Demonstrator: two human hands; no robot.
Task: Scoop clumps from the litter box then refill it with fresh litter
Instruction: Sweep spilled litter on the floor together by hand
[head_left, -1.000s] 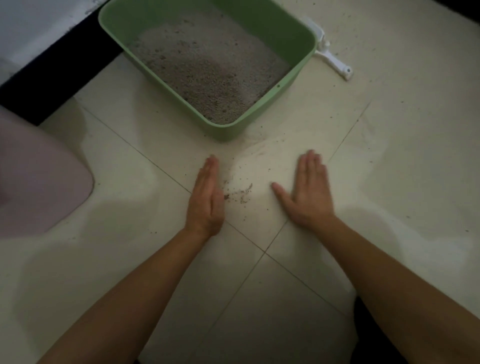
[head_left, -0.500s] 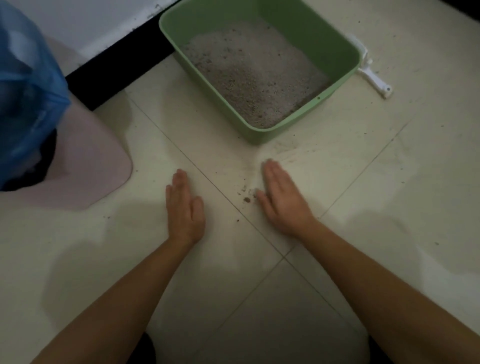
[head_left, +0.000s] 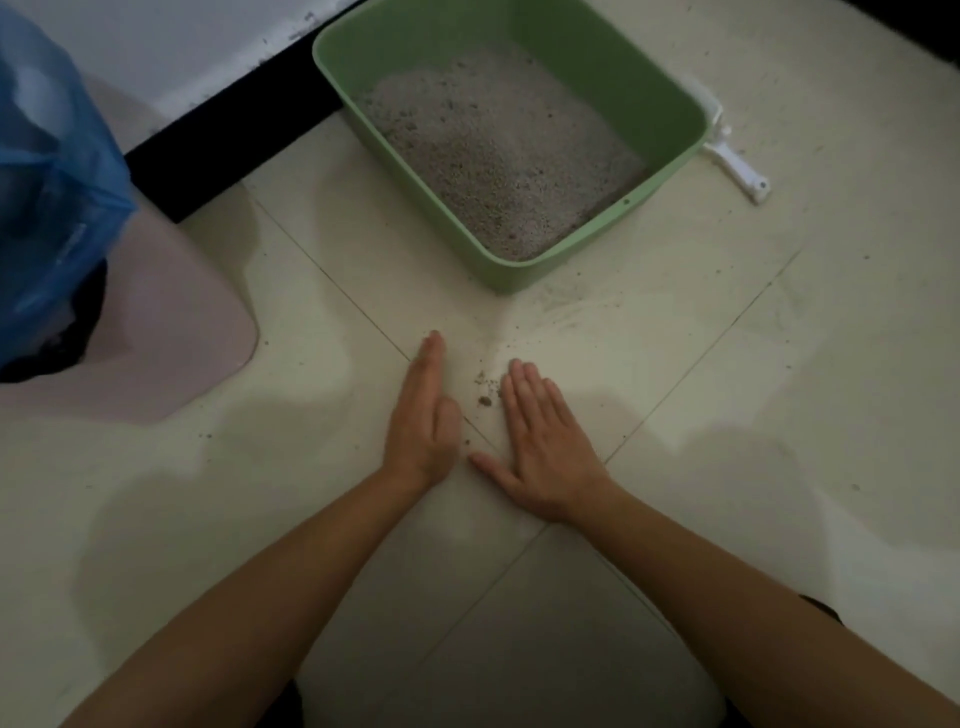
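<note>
A green litter box (head_left: 670, 78) holding grey litter (head_left: 498, 150) stands on the tiled floor ahead of me. A white scoop (head_left: 737, 166) lies behind its right corner, mostly hidden by the box. On the floor in front of the box lies a small pile of spilled litter grains (head_left: 485, 387). My left hand (head_left: 426, 421) stands on its edge left of the grains, fingers straight. My right hand (head_left: 540, 441) lies flat on the tile just right of them, fingers straight, thumb spread. Neither hand holds anything.
A blue plastic bag (head_left: 52, 197) sits at the left, over a pale pink mat-like thing (head_left: 171, 332). A black strip (head_left: 223, 124) runs along the wall base behind. Fine dust and stray grains streak the floor (head_left: 779, 415) near the box's front corner.
Both hands have drawn closer together around the spilled grains. The left hand has turned from flat onto its edge. The view has shifted, so the box sits further right.
</note>
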